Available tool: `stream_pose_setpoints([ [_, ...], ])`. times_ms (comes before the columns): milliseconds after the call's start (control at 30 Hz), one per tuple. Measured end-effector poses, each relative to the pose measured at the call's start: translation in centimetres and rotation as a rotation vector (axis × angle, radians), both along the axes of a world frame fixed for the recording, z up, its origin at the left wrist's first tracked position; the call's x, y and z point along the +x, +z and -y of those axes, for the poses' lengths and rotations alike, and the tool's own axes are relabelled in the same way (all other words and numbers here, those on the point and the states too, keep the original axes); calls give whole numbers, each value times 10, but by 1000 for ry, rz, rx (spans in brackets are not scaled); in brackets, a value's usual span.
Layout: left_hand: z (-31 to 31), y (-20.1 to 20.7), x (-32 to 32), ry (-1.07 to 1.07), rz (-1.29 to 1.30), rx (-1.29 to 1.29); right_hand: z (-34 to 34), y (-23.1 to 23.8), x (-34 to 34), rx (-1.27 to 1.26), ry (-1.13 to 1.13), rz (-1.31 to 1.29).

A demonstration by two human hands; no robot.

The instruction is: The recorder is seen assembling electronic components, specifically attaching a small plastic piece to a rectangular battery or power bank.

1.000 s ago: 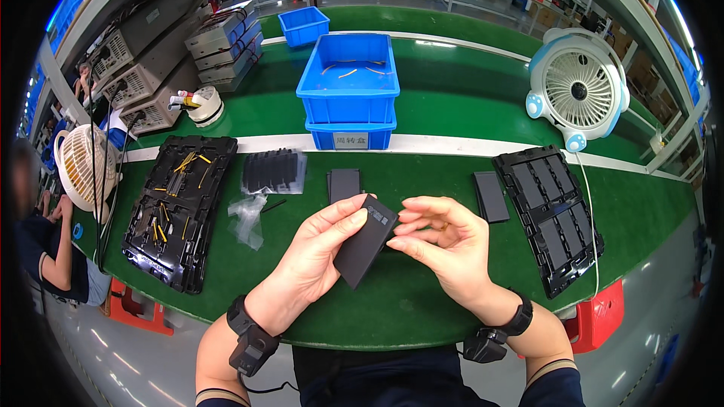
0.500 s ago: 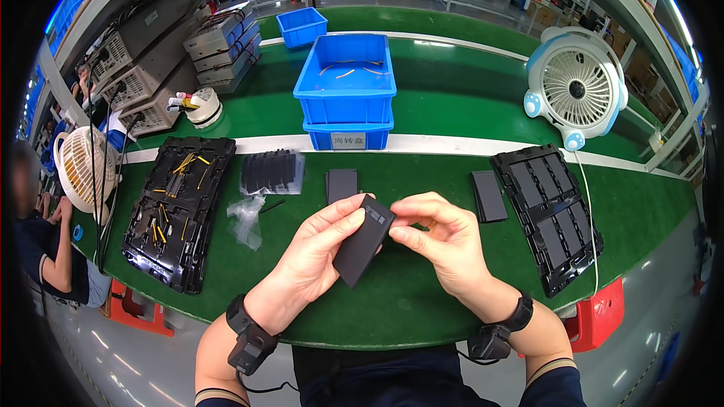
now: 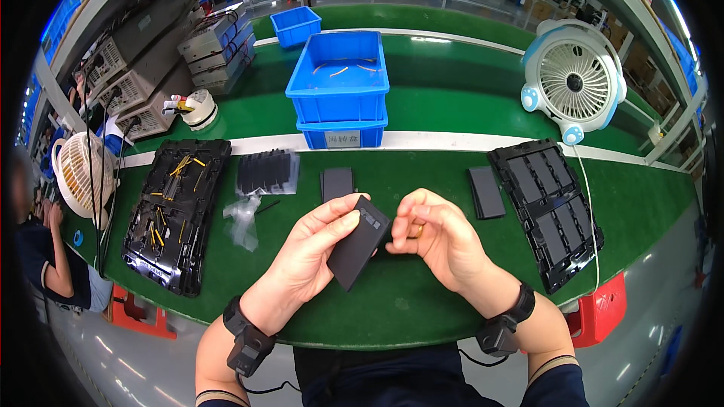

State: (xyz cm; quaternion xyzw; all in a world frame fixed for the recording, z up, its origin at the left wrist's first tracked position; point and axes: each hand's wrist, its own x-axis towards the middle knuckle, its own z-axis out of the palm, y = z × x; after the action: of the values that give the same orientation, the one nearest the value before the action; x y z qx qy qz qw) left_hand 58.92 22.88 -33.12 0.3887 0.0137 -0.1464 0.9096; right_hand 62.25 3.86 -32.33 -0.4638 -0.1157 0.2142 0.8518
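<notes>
Apparently at an edge-handling step, the left hand grips a dark slab six o'clock from the view's centre, while the right hand hangs near its three o'clock edge, fingers curled, whether empty I cannot tell, the next touch likely calling for delicacy.

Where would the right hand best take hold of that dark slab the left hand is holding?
Probably by the long right edge of the dark slab, coming from the right and pinching across its thickness. It looks flat, thin and tilted; the left hand grips it from the left, leaving that edge exposed toward the right hand.
</notes>
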Motion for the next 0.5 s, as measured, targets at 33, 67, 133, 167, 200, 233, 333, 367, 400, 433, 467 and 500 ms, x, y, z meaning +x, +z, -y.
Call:
stream_pose_setpoints([
  [33, 1, -1, 0, 5, -7, 38, 3, -3, 4, 56, 171, -65],
  [67, 2, -2, 0, 5, -11, 38, 6, -5, 6, 113, 341, -129],
  [133, 4, -3, 0, -10, 15, 63, 2, -1, 3, 97, 391, -179],
  [167, 4, -4, 1, -15, 14, 63, 0, 1, 1, 80, 443, -225],
  [200, 1, -5, 2, -84, 52, 28, -2, -2, -1, 85, 457, -225],
  [233, -1, -7, 2, -150, 90, -7, -3, -4, 0, 87, 455, -225],
  [333, -1, -6, 3, -199, 96, -7, -4, -8, -1, 113, 475, -267],
  [367, -1, -4, 3, -240, 108, -23, -3, -9, 1, 114, 476, -266],
  [400, 1, -3, 2, -239, 110, -22, -1, -10, 2, 126, 507, -249],
  [433, 4, -2, 1, -134, 98, 58, 1, -10, 3, 137, 535, -231],
  [467, 6, -1, 0, -29, 86, 137, 2, -6, 3, 71, 443, -195],
  [500, 7, 0, -1, -30, 91, 135, 3, -1, 2, 5, 350, -159],
])
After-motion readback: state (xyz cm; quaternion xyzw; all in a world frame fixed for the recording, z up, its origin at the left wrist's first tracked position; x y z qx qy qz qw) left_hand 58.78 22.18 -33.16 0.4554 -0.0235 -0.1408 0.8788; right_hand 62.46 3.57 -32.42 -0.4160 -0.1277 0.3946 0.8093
